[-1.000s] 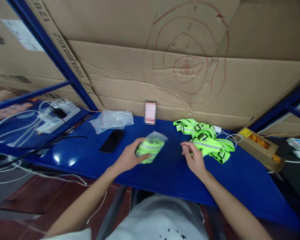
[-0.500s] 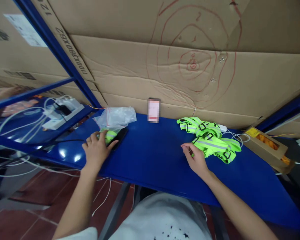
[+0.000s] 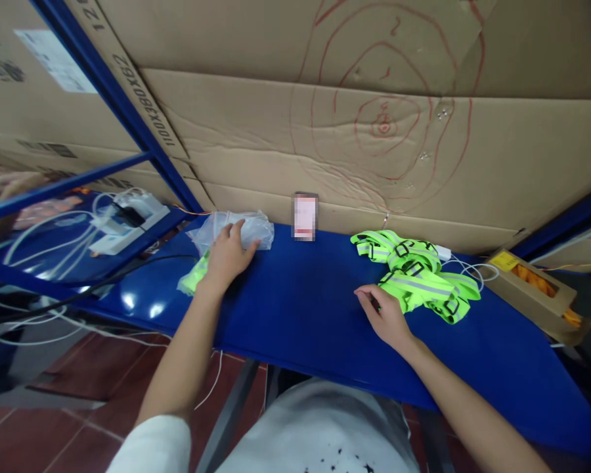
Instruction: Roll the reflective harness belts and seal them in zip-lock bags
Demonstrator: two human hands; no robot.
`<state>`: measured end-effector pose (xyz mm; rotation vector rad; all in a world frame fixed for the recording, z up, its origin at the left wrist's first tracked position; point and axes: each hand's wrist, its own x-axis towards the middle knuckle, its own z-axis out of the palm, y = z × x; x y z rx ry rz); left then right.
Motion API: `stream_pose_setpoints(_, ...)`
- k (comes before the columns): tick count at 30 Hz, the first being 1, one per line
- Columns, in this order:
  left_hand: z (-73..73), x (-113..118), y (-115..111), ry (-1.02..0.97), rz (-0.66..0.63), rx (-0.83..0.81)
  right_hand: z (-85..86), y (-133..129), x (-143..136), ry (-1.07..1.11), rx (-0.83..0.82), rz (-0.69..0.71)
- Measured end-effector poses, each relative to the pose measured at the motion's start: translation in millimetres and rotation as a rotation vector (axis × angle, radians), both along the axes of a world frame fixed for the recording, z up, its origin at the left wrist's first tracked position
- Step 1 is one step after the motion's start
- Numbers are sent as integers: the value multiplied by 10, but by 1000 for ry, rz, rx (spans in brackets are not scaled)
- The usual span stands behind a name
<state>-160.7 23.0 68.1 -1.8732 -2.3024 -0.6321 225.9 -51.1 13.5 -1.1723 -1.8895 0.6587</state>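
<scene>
My left hand (image 3: 230, 257) is over the clear plastic bags (image 3: 253, 230) at the back left of the blue table, its fingers spread apart. Whether the fingertips touch the bags I cannot tell. Beside that wrist lies a bagged bundle of neon green strap (image 3: 196, 272), partly covered by the hand. My right hand (image 3: 383, 316) rests at the left edge of a heap of neon green reflective straps (image 3: 416, 276) with grey stripes and black buckles. Its thumb and fingers are pinched together; a speck of green shows between them, but what they hold is unclear.
A phone (image 3: 305, 217) with a blurred screen leans on the cardboard wall (image 3: 236, 118). An open carton with orange contents (image 3: 534, 292) stands at the right. Left, beyond the blue frame post, are a power strip (image 3: 132, 223), cables and another person's arm (image 3: 2, 197).
My left hand has let go of the bagged green bundle and moved up and right to the plastic bags. The black flat object beside it is now hidden. My right hand has stayed put.
</scene>
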Motion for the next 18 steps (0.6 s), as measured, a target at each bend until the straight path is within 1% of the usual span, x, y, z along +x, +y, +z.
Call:
stream_pose_setpoints(2,58,-6,268,-31,106,-71,-14,-4,-2,-24,12,21)
stream_pose_setpoints(4,57,-26,487,-67,231,-164,-53,-2,-11,-60,16,40)
stream_pose_setpoints(6,-18,-50,630,-91,319,-246,-103,5,-25,-120,12,71)
stream_pose_setpoints(7,-79,-61,672,-92,338,-274,-126,8,-34,-163,15,99)
stream_pose_setpoints(10,-282,-85,712,-60,333,-271,-161,10,-58,-296,54,204)
stream_pose_setpoints(12,-367,-95,698,-35,316,-212,-156,3,-71,-353,88,239)
stream_pose_setpoints(14,-384,-97,675,-18,296,-147,-141,-4,-77,-377,108,240)
stream_pose_setpoints(18,-311,-79,637,23,267,-58,-121,-4,-73,-392,103,245)
